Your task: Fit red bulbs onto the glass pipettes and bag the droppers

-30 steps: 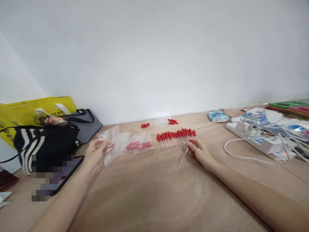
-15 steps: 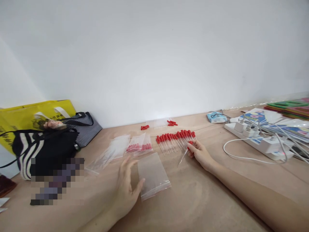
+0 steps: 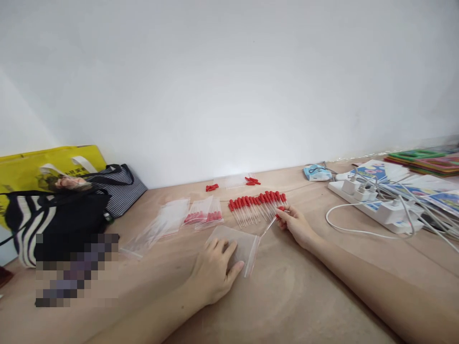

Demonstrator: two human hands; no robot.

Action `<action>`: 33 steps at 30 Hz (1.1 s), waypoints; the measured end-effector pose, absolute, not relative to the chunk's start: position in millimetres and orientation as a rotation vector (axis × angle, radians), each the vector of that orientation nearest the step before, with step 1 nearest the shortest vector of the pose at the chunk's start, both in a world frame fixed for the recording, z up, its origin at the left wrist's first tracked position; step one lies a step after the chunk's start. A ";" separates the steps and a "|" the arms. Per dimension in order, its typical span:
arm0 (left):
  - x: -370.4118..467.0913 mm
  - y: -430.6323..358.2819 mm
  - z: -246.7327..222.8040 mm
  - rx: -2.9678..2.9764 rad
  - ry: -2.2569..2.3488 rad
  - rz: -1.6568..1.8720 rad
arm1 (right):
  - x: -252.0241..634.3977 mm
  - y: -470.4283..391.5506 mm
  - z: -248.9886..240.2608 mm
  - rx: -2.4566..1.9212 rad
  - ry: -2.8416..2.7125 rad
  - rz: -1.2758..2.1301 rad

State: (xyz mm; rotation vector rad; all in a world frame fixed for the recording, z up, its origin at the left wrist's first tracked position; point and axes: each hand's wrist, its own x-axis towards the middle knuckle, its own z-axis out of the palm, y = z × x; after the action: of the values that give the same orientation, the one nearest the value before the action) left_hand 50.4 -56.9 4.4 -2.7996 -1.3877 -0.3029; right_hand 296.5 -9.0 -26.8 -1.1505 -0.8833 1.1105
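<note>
Fingers spread, my left hand lies on a clear zip bag on the table. My right hand pinches the red bulb of a glass dropper, whose thin tip points down-left at the bag's right corner. Whether the tip touches the bag is unclear. Just behind lies a row of several red-topped droppers. To its left are small bags with red bulbs inside and a fan of clear bags.
Loose red bulbs lie near the wall, others by a clear bag. Rightward are a blue mask packet, a white power strip with cables and stacked coloured frames. A black bag and yellow bag stand left.
My left hand has moved right and come down on the bag. The bag has turned, its zip edge now facing right towards the dropper. My right hand still holds the dropper.
</note>
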 end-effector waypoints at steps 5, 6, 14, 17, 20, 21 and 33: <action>35.7 -29.3 27.9 -3.087 -0.905 -0.110 | 296.7 -11.1 -25.4 -1.161 -0.925 1.110; 30.6 -22.3 30.9 -3.139 -0.816 -0.042 | 295.7 -11.9 -25.5 -1.156 -0.948 1.112; 32.0 -34.0 6.7 -3.144 -1.235 0.063 | 288.8 -15.6 -30.7 -1.143 -1.048 1.120; 43.3 -49.2 -1.6 -3.044 -1.472 0.019 | 288.5 -15.9 -31.6 -1.156 -1.046 1.105; 48.6 -55.2 -0.9 -2.964 -1.681 -0.001 | 287.7 -17.3 -30.7 -1.167 -1.051 1.096; 48.0 -54.9 0.7 -2.957 -1.719 -0.002 | 287.3 -18.1 -30.0 -1.167 -1.048 1.100; 33.8 -41.5 0.1 -3.003 -1.436 -0.157 | 271.4 -37.6 -26.2 -1.090 -1.261 1.226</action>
State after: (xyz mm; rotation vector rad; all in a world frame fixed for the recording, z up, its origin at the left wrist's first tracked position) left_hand 33.8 -41.5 0.1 -3.0028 -1.4360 -0.1568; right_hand 271.4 -37.6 -26.2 -1.0898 -1.2611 1.2263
